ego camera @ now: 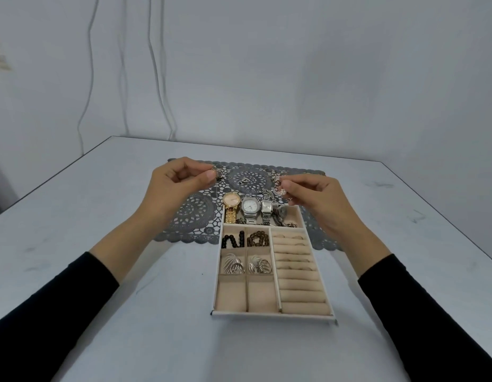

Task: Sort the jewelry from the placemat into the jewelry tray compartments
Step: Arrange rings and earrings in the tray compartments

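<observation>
A beige jewelry tray (275,313) lies on the table, its far end on a grey lace placemat (194,213). Its far compartment holds a gold watch (230,206), two silver watches (250,209) and chains. Smaller cells hold black beads (233,240), brown beads (257,239) and silver earrings (234,264). My left hand (173,186) pinches a small dark metal piece (218,174) above the placemat. A small clear, silvery piece (280,188) is pinched in my right hand (319,199). Loose on the placemat lie a pendant (245,180) and a silver chain (265,192).
The tray's ring-roll column (297,271) on the right holds a few rings near its far end. Its two nearest small cells (246,295) are bare. White cables (156,78) hang down the wall behind the table. The table's far edge runs just behind the placemat.
</observation>
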`<state>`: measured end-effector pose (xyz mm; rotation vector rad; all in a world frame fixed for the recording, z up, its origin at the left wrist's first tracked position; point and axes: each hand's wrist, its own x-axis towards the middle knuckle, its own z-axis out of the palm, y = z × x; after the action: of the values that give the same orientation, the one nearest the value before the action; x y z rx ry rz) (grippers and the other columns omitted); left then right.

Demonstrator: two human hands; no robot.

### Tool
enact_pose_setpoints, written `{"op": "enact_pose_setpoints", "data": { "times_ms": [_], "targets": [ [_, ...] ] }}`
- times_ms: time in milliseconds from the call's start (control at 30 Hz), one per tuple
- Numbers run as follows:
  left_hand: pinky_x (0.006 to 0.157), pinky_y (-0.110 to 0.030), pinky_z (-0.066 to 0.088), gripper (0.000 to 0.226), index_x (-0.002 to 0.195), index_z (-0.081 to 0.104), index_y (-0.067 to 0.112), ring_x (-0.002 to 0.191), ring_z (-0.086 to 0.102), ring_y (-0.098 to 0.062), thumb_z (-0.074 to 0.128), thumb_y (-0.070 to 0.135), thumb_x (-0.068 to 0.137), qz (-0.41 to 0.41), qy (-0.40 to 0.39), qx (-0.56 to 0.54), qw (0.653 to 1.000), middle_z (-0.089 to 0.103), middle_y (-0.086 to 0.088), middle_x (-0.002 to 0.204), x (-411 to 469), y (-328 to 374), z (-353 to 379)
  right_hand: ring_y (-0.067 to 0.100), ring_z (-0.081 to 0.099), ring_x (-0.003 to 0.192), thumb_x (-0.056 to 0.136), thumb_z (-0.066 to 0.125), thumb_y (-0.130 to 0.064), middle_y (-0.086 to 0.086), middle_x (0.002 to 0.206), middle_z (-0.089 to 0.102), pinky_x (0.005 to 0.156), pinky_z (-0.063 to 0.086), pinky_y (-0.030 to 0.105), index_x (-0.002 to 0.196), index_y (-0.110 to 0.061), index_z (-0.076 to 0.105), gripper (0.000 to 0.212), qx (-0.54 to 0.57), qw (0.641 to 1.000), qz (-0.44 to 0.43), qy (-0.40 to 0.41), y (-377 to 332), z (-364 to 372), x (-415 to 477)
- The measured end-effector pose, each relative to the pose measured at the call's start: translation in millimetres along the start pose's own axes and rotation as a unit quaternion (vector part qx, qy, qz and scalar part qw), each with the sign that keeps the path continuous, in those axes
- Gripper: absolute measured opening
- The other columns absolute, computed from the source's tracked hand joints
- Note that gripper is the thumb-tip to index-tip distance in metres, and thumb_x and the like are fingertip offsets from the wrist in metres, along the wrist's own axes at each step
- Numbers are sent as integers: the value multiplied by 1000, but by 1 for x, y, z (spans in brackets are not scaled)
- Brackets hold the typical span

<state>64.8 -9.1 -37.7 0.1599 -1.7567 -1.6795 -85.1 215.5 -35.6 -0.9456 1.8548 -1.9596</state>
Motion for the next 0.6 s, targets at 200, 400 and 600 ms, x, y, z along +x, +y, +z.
{"op": "enact_pose_setpoints", "data": {
  "times_ms": [200,400,600],
  "targets": [
    [77,-21,57,20,90,71,11,77,71,-10,76,16,71,8,-5,8,1000,75,3,77,-14,6,5,18,65,74,82,72,-10,11,85,74,72,56,26,99,-8,75,18,-46,998,-2,-53,-1,2,-18],
    [76,-21,57,13,84,73,14,73,71,-10,75,14,70,22,0,-14,1000,74,4,73,-20,12,10,16,68,76,80,74,-13,5,84,75,77,57,27,96,-12,77,16,-127,980,23,-149,-2,12,-25],
    [82,-27,59,10,78,77,24,76,71,-13,77,18,70,30,-3,-12,999,74,3,75,-19,10,8,9,43,40,85,72,-14,-3,49,60,43,36,18,95,-7,75,13,-189,966,43,-170,2,23,-27]
  ]
}}
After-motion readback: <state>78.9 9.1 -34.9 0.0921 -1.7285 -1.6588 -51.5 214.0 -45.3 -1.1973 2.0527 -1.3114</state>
